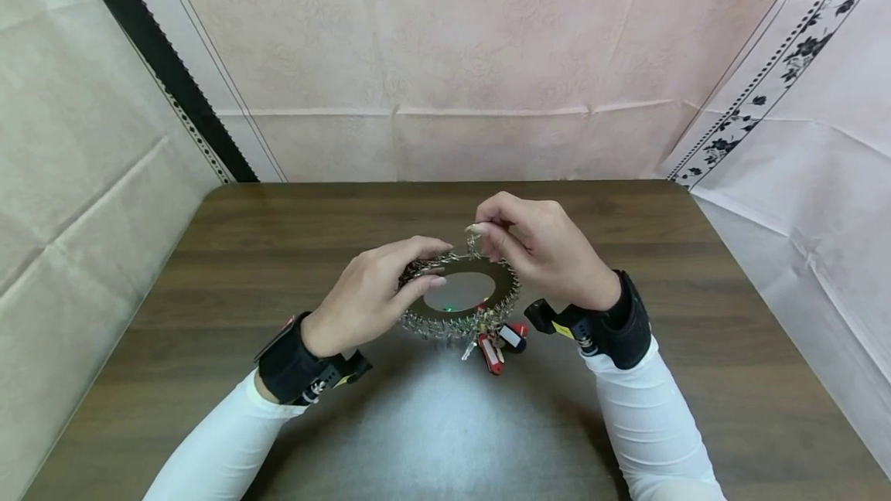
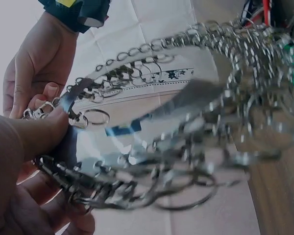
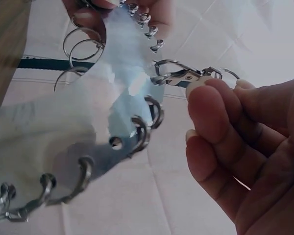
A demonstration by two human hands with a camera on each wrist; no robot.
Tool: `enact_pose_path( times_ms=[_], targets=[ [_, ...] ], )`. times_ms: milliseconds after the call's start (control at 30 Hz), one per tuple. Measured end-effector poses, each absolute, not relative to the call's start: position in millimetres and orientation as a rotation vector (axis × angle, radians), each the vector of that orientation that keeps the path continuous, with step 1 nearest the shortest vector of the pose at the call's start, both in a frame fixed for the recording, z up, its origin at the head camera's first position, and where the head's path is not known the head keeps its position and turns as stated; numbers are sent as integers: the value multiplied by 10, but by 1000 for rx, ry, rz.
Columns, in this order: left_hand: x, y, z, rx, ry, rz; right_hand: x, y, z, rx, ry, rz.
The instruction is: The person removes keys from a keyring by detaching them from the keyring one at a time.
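Brown table (image 1: 731,377) is below; my left hand (image 1: 379,284) holds the metal ring (image 1: 503,286), my right hand (image 1: 543,246) pinches a clip (image 3: 183,77), which might slip if I squeeze too softly.

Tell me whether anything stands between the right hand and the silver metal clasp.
Nothing visible does: the right hand pinches the silver metal clasp directly, beside the rim of the flat, shiny metal ring.
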State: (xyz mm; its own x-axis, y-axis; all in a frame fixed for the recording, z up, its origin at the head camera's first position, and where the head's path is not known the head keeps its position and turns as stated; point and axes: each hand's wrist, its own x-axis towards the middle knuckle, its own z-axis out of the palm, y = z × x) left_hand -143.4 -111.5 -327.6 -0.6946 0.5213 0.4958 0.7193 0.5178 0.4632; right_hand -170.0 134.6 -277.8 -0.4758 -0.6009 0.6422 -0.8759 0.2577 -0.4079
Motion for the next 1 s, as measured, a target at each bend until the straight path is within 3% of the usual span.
enact_pose_path(
  times_ms=[1000],
  targets=[
    [-1414, -1093, -3345, -1060, -2319, -766, -1679, 1267, -2816, 1358, -2233, 1084]
  ],
)
